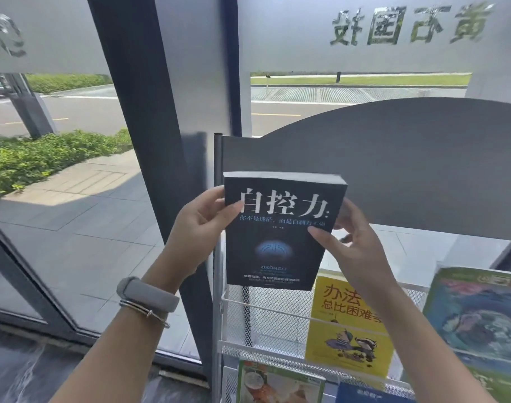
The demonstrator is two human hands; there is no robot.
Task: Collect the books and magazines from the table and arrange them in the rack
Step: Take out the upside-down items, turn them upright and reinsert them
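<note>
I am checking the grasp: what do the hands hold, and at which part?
Both hands hold the black book upright: the left hand grips its left edge near the top, the right hand pinches its right edge.

white mesh rack (266,308), yellow book (347,324), magazines (478,321)

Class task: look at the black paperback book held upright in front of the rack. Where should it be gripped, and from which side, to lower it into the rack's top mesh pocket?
Grip the black paperback book by its two long side edges, upper half, one of the hands from each side, as the left hand and right hand do. It stands upright, so its bottom edge stays free to drop into the white mesh rack.
</note>
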